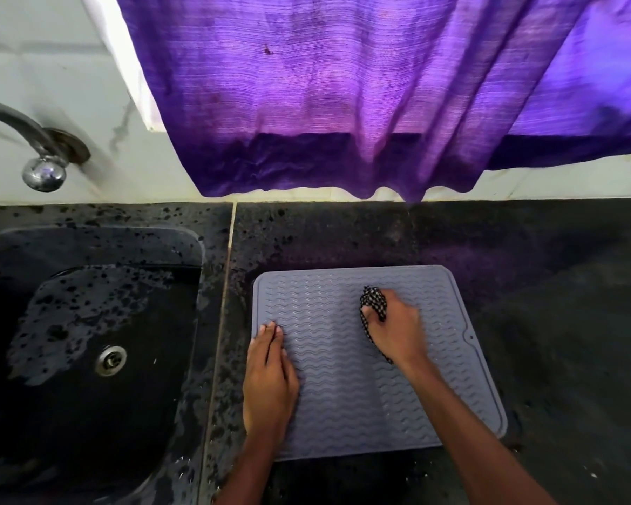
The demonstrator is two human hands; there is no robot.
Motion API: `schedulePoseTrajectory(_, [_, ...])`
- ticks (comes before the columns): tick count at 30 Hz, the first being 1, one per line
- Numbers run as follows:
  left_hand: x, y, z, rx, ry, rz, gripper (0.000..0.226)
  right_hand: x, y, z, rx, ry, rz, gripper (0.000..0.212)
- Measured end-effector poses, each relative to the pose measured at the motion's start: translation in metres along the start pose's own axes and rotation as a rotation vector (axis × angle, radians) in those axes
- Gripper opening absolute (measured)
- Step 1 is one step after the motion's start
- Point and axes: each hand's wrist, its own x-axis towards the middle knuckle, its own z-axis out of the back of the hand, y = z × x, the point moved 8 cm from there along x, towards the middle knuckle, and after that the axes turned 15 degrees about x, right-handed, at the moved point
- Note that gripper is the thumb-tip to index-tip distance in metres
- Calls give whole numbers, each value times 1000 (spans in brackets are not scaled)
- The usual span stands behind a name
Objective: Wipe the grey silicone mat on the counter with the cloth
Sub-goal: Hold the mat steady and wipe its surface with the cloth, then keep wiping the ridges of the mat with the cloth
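Note:
The grey silicone mat point(328, 359) with a wavy ribbed surface lies flat on the black counter, right of the sink. My right hand point(397, 329) grips a bunched black-and-white checked cloth point(374, 302) and presses it on the mat's upper middle. My left hand point(270, 377) lies flat with straight fingers on the mat's left edge, holding it down. Most of the cloth is hidden under my right hand.
A black sink point(88, 359) with a metal drain point(110, 360) sits to the left, its rim speckled with water. A chrome tap point(33, 147) juts from the tiled wall. A purple curtain point(343, 103) hangs over the counter's back edge. Dark counter point(561, 322) extends right.

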Motion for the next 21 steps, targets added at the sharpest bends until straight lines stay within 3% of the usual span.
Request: schedulePoseTrajectory(21, [3,2,8,-72,37,67,43,-20,75,-111,-46,175,153,36])
